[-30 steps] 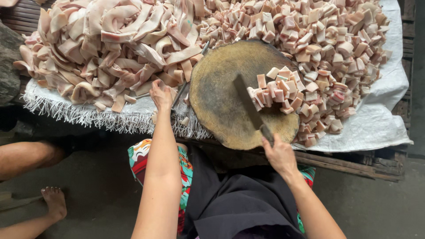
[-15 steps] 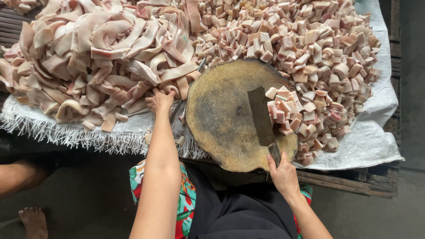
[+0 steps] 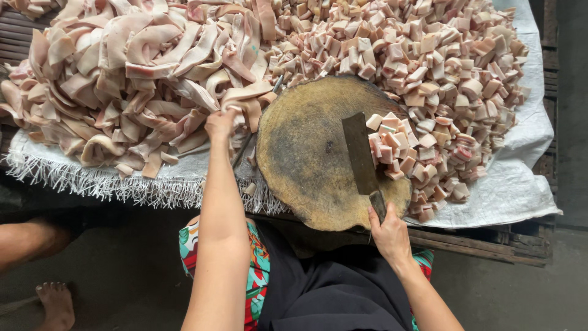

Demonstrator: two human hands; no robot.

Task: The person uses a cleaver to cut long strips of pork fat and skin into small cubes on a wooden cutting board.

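Furthest to the left of the left hand [image 3: 219,124], a bare leg and foot [image 3: 56,303] of another person show at the frame's edge, on the ground below the table [image 3: 478,242]. Above that, the heap of long pale meat strips [image 3: 122,79] lies on a white woven sheet [image 3: 514,184] with a frayed edge. The left hand is stretched forward into the near edge of this heap, its fingers closed around the end of one strip [image 3: 245,101] that arches away from the hand toward the chopping block.

Just right of the left hand sits the round wooden chopping block [image 3: 306,159], dark and worn in its middle. On the block lies the cleaver [image 3: 360,153], its blade flat-looking against the wood; its long axis runs from the handle near the person, at the block's near rim, away and slightly leftward, so the blade's blunt end points toward the far piles. The right hand [image 3: 389,236] is clenched on the cleaver's handle, at the block's near edge.

Just beyond the right hand, touching the blade's right side, cut meat cubes [image 3: 398,141] crowd the block's right part. Farther out, the large heap of cubes [image 3: 429,55] spreads across the sheet.
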